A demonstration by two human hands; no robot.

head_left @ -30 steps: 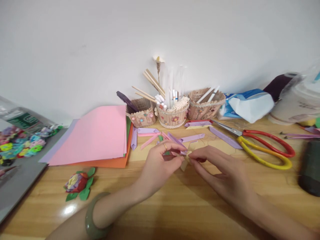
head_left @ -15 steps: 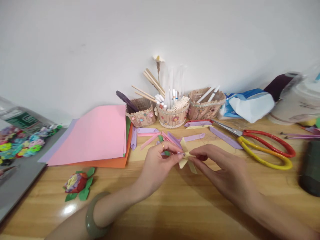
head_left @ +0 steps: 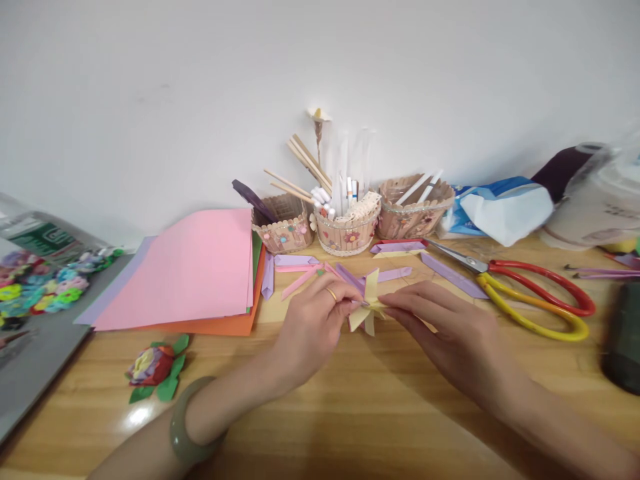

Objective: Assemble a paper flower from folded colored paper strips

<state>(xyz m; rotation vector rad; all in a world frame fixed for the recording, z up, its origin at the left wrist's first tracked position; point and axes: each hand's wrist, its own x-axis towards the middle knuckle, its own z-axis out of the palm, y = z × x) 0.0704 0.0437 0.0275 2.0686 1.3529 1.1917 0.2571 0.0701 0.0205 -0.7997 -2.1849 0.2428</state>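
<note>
A small pale yellow folded paper piece [head_left: 370, 288], with several strips sticking out like a star, is held above the table between both hands. My left hand [head_left: 317, 320], wearing a ring, pinches its left side. From the right, the fingertips of my right hand [head_left: 445, 323] grip the same paper. The exact contact points are partly hidden by the fingers. Just behind the hands lie folded purple paper strips [head_left: 395, 274] and pink paper strips [head_left: 299, 285]. Scissors [head_left: 483, 267] with one red and one yellow handle rest to the right.
Coloured paper sheets [head_left: 185, 273] are stacked at left, behind a folded paper flower [head_left: 153, 367] with green leaves. Three decorated baskets [head_left: 345, 237] stand along the wall, holding sticks and pens. Right of them are a tissue pack [head_left: 500, 207] and a dark cylinder [head_left: 623, 333].
The yellow paper has been turned between the fingers, so its strips point at different angles. My left hand has curled a little more; my right hand has shifted only slightly.
</note>
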